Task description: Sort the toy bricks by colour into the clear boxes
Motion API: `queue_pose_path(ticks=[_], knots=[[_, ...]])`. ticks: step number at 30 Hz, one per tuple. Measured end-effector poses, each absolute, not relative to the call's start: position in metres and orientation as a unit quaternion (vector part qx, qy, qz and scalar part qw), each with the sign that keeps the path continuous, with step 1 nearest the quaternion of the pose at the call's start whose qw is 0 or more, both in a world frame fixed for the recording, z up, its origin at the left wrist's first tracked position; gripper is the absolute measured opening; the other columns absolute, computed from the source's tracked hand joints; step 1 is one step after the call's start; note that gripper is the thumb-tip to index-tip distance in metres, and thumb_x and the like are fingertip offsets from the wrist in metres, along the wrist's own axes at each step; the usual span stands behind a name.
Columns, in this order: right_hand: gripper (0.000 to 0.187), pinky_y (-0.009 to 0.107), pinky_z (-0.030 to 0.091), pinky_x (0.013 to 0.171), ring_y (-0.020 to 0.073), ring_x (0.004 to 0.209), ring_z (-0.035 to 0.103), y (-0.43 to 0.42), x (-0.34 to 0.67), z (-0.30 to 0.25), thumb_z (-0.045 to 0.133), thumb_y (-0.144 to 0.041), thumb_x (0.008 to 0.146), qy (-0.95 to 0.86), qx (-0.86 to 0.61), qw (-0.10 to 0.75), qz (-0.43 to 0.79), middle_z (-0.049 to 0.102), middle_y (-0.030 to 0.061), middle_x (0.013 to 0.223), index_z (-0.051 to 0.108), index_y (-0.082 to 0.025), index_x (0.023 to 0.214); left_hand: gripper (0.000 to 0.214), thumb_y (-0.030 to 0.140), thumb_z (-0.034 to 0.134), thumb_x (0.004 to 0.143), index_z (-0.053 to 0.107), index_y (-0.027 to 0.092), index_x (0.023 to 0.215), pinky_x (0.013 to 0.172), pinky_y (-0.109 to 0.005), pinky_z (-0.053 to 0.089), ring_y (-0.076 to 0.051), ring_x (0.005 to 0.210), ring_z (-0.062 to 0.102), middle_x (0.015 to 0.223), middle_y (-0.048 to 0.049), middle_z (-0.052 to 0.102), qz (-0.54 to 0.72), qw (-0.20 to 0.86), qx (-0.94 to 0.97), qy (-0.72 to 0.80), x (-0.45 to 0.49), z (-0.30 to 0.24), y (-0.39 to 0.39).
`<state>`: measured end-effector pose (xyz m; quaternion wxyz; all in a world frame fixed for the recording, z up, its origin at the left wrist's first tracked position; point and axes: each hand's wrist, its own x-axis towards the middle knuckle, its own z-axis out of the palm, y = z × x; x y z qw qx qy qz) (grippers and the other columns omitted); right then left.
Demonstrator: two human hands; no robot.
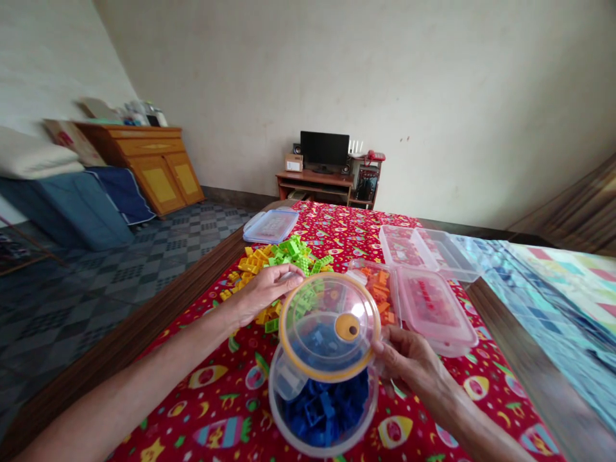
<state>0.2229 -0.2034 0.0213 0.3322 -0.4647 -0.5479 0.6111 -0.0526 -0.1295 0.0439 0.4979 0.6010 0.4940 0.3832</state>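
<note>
A round clear lid (317, 295) with a yellow-orange rim and a yellow vent knob is tilted above a round clear container (275, 398). Blue toy building blocks (320, 414) fill much of that container. My right hand (409, 362) pinches the lid's right edge between thumb and fingers. At the upper left of the rim, my left hand (267, 289) has its fingers bent and closed on the edge. Behind it lie loose yellow blocks (248, 266) and green blocks (296, 251) in a pile.
Orange blocks (378, 289) sit in a clear box right of the lid. A pink-lidded box (433, 308) and an open clear box (407, 247) stand farther right. Blue-edged lids (272, 224) lie at the far left of the red patterned tablecloth (231, 385).
</note>
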Motion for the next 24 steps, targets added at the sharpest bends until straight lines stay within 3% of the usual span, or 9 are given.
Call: queue_pose_path(ticks=[4, 7, 11, 13, 17, 21, 24], knots=[[0.046, 0.016, 0.026, 0.037, 0.0056, 0.039, 0.046, -0.202, 0.230, 0.022, 0.062, -0.061, 0.079, -0.523, -0.453, 0.385, 0.611, 0.056, -0.0024, 0.051, 0.048, -0.017, 0.074, 0.045, 0.051, 0.069, 0.074, 0.059, 0.014, 0.097, 0.058, -0.021, 0.040, -0.011, 0.066, 0.052, 0.077, 0.0007, 0.059, 0.386, 0.528, 0.594, 0.469, -0.050, 0.041, -0.128], [0.044, 0.016, 0.028, 0.037, 0.0072, 0.041, 0.049, -0.198, 0.235, 0.027, 0.066, -0.059, 0.077, -0.500, -0.440, 0.415, 0.619, 0.055, -0.0037, 0.055, 0.048, -0.018, 0.078, 0.048, 0.053, 0.068, 0.075, 0.059, 0.013, 0.102, 0.056, -0.021, 0.039, -0.011, 0.065, 0.051, 0.079, -0.0008, 0.060, 0.355, 0.572, 0.588, 0.449, -0.049, 0.044, -0.128], [0.042, 0.017, 0.033, 0.039, 0.0067, 0.041, 0.048, -0.186, 0.236, 0.034, 0.067, -0.055, 0.077, -0.504, -0.436, 0.437, 0.605, 0.054, -0.0042, 0.054, 0.051, -0.017, 0.077, 0.042, 0.049, 0.073, 0.070, 0.059, 0.013, 0.088, 0.044, -0.017, 0.029, -0.006, 0.053, 0.043, 0.072, 0.0004, 0.058, 0.325, 0.582, 0.589, 0.456, -0.050, 0.049, -0.125], [0.041, 0.018, 0.036, 0.041, 0.0086, 0.046, 0.052, -0.179, 0.235, 0.035, 0.064, -0.056, 0.080, -0.510, -0.433, 0.451, 0.591, 0.060, -0.0008, 0.060, 0.056, -0.016, 0.086, 0.040, 0.047, 0.075, 0.069, 0.058, 0.014, 0.084, 0.040, -0.017, 0.025, -0.005, 0.049, 0.040, 0.070, 0.0008, 0.059, 0.361, 0.557, 0.590, 0.459, -0.055, 0.057, -0.120], [0.052, 0.020, 0.039, 0.046, 0.0126, 0.058, 0.060, -0.172, 0.237, 0.031, 0.061, -0.058, 0.081, -0.511, -0.443, 0.471, 0.566, 0.068, 0.0048, 0.076, 0.058, -0.015, 0.111, 0.041, 0.042, 0.079, 0.064, 0.057, 0.013, 0.083, 0.039, -0.016, 0.026, -0.004, 0.047, 0.040, 0.069, 0.0002, 0.062, 0.517, 0.443, 0.581, 0.446, -0.078, 0.085, -0.097], [0.050, 0.021, 0.036, 0.043, 0.0108, 0.047, 0.055, -0.173, 0.237, 0.022, 0.064, -0.059, 0.076, -0.547, -0.461, 0.407, 0.568, 0.064, 0.0019, 0.064, 0.063, -0.013, 0.096, 0.029, 0.030, 0.075, 0.069, 0.057, 0.012, 0.081, 0.043, -0.016, 0.034, -0.005, 0.047, 0.043, 0.065, 0.0006, 0.063, 0.661, 0.256, 0.534, 0.460, -0.115, 0.110, -0.058], [0.051, 0.022, 0.035, 0.041, 0.0107, 0.045, 0.054, -0.174, 0.235, 0.016, 0.065, -0.062, 0.073, -0.552, -0.461, 0.396, 0.571, 0.064, 0.0019, 0.063, 0.063, -0.014, 0.090, 0.029, 0.026, 0.068, 0.077, 0.059, 0.011, 0.100, 0.052, -0.018, 0.042, -0.007, 0.053, 0.050, 0.075, 0.0015, 0.067, 0.629, 0.043, 0.533, 0.564, -0.141, 0.112, -0.026]])
